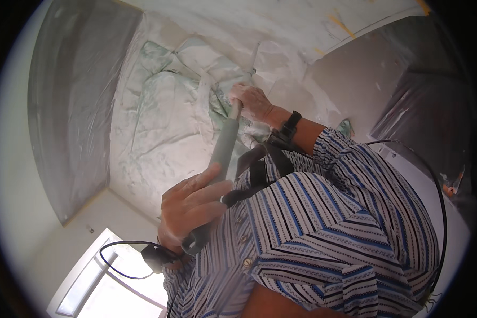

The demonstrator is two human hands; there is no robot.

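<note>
A long pole (225, 146) with a thick grey-green sleeve slants up and away in front of my body. My right hand (253, 102), dusted white, is closed around its thinner upper part. Lower down, my left hand (188, 206) holds the thick lower part, its fingers laid long across it. A dark end of the pole (194, 243) shows below that hand, close to my shirt. What the far end of the pole carries, I cannot make out. Beyond the hands lies a crumpled, pale green sheet (167, 116) covered in white dust.
Film-covered dark panels (79, 100) stand at the left, with another dark film-covered area (424, 116) at the right. A bright window (116, 289) is at the lower left. Strips of yellow tape (342, 25) cling at the top. A black cable (441, 212) loops at my right side.
</note>
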